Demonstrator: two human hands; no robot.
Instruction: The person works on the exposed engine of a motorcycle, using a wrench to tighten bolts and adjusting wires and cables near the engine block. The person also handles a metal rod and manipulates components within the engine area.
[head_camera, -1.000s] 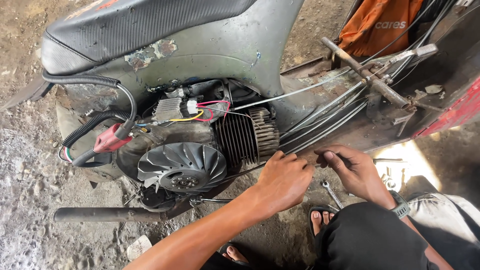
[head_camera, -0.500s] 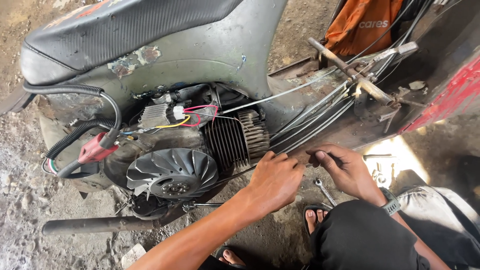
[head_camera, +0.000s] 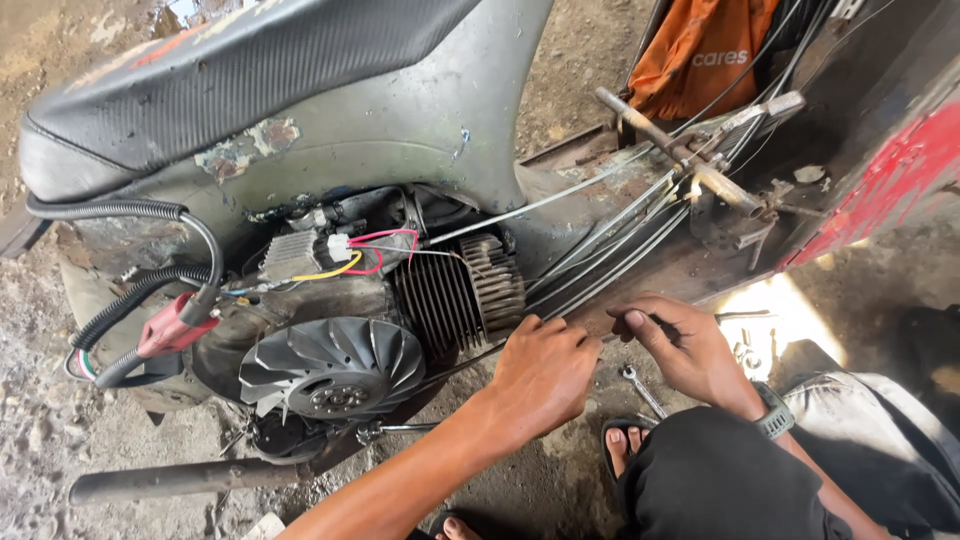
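An old grey scooter (head_camera: 400, 130) lies open on its side panel, showing the finned engine cylinder (head_camera: 460, 295) and a round grey cooling fan (head_camera: 335, 365). My left hand (head_camera: 545, 375) presses against the scooter's lower edge just right of the cylinder, fingers curled on the rim. My right hand (head_camera: 680, 345) is beside it, fingertips pinching a thin dark cable or rod under the floorboard (head_camera: 640, 260). Several grey control cables (head_camera: 620, 235) run from the engine up to the right.
A small spanner (head_camera: 642, 388) lies on the dirt floor between my hands and my sandalled foot (head_camera: 625, 450). An exhaust pipe (head_camera: 170, 480) lies at lower left. A red connector (head_camera: 175, 325) hangs on black hoses at left. An orange cloth (head_camera: 695, 50) is at the top.
The view has shifted slightly, so the scooter sits a little further left and lower. Both hands stay at the scooter's lower edge with little movement.
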